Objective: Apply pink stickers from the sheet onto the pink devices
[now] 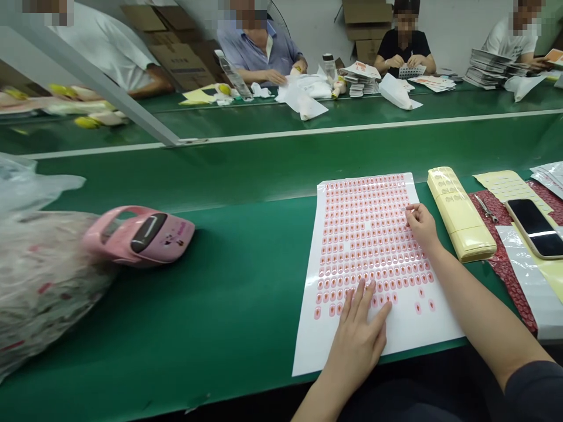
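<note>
A white sheet [428,331] lies on the green bench, printed with many rows of small pink oval stickers [365,234]. Some patches of the rows are bare, mostly near the bottom. My left hand [356,346] rests flat on the sheet's lower part, fingers spread and holding nothing. My right hand [422,225] sits at the sheet's right side, its fingertips pinched together on the stickers. A tiny pale bit shows at those fingertips, too small to identify.
To the right stand a cream plastic case [460,214], a phone [534,228] and metal tweezers [486,208] on red patterned cloth. A pink printed box [138,236] and a plastic bag [44,281] lie left. Co-workers [404,44] sit across, among papers and cardboard boxes.
</note>
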A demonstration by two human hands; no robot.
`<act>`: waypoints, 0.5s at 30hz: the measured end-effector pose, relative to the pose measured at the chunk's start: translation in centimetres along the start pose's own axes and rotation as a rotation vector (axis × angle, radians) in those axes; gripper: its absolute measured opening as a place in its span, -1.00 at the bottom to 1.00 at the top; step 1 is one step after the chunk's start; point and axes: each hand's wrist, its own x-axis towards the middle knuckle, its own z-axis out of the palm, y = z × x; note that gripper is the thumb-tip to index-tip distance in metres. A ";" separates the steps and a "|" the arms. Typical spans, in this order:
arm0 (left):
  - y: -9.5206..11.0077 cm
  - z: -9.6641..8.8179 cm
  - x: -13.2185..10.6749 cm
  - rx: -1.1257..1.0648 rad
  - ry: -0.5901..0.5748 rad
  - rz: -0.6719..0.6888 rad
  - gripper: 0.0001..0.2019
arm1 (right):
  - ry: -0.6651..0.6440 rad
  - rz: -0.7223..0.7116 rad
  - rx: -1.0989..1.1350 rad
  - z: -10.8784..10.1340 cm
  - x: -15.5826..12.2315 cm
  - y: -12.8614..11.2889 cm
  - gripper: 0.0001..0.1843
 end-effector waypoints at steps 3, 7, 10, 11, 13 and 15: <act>0.1 0.1 0.2 -0.017 0.006 0.007 -0.64 | -0.001 0.000 -0.002 0.1 0.0 -0.1 -0.86; 0.2 0.5 0.4 -0.047 -0.012 0.021 -0.60 | -0.004 -0.004 -0.007 0.1 0.0 -0.1 -0.86; 0.3 0.9 1.0 -0.080 0.077 -0.002 -0.68 | -0.001 -0.010 -0.009 0.2 0.0 -0.1 -0.86; 0.4 0.9 1.3 -0.085 0.100 0.000 -0.69 | 0.000 -0.012 -0.010 0.3 0.0 -0.1 -0.86; 0.6 0.9 2.0 -0.083 0.073 0.032 -0.66 | 0.002 -0.014 -0.009 0.3 0.1 -0.1 -0.86; 1.0 0.7 2.8 -0.081 -0.001 0.078 -0.59 | 0.001 -0.015 -0.008 0.4 0.1 -0.1 -0.86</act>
